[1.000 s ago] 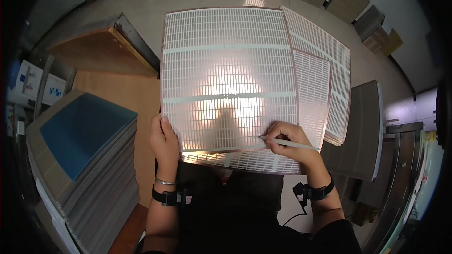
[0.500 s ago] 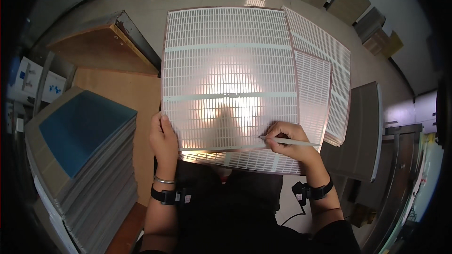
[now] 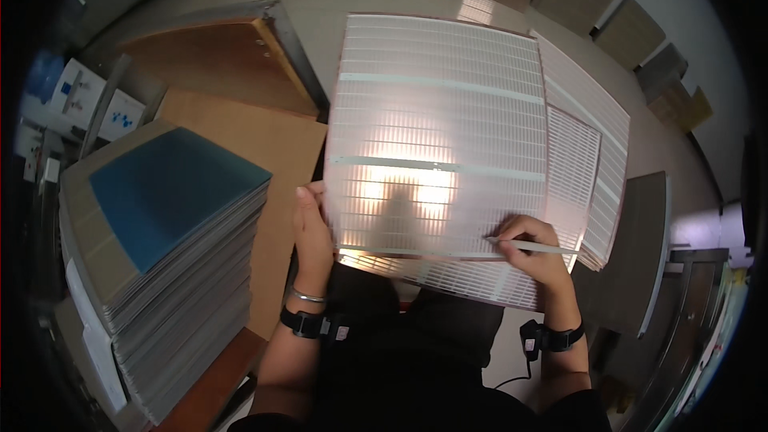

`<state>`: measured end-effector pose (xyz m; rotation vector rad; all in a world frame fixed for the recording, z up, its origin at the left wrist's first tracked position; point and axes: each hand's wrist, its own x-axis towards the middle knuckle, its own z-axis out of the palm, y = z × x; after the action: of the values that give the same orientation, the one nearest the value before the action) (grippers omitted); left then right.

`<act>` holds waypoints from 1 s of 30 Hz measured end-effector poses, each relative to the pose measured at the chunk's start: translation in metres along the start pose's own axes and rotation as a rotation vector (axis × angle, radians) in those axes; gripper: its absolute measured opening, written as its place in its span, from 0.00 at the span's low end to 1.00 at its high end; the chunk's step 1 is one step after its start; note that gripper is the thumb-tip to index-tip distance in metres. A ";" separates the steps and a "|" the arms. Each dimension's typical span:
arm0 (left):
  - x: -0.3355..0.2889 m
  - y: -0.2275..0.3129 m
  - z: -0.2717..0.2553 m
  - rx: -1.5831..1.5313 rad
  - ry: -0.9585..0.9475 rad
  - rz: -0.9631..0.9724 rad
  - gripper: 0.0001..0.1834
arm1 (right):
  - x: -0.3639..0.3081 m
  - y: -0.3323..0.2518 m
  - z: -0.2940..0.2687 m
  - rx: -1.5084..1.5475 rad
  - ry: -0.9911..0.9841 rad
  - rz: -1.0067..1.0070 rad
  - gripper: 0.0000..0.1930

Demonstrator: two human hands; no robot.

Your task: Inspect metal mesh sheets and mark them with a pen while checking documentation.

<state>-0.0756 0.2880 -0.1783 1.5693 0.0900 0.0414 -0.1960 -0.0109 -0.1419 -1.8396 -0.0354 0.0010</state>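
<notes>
A large shiny sheet [image 3: 436,136] with a fine grid of white lines and pale cross strips lies on top of similar sheets in front of me. My left hand [image 3: 312,228] grips its near left edge, thumb on top. My right hand [image 3: 534,250] rests on the near right part of the sheet and holds a thin white pen-like stick [image 3: 532,246], its tip touching the sheet's surface. A bright glare and the shadow of my head fall on the sheet's middle.
A tall stack of flat panels [image 3: 152,272] with a blue top stands at my left. Brown board [image 3: 264,160] lies under the sheets. More gridded sheets [image 3: 596,152] stick out at the right, beside a grey slab [image 3: 640,256]. Boxes line the far floor.
</notes>
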 end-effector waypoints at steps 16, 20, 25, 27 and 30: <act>-0.007 -0.005 -0.009 -0.145 -0.037 -0.026 0.18 | 0.015 0.008 0.005 -0.662 0.788 -0.040 0.17; -0.011 -0.009 -0.013 -0.144 -0.024 0.019 0.16 | 0.015 0.002 0.004 -0.715 0.790 -0.049 0.16; -0.015 -0.009 -0.014 -0.228 -0.017 0.037 0.15 | 0.009 -0.001 -0.004 -0.406 0.795 -0.077 0.17; -0.016 -0.011 -0.014 -0.260 -0.007 0.031 0.14 | 0.008 -0.005 -0.003 -0.404 0.803 -0.084 0.18; -0.018 -0.017 -0.016 -0.231 0.031 0.050 0.12 | 0.010 -0.008 0.003 -0.201 0.822 -0.151 0.18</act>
<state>-0.0959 0.3027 -0.1949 1.3401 0.0675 0.1114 -0.1866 -0.0056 -0.1353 -1.9064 0.4134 -0.8841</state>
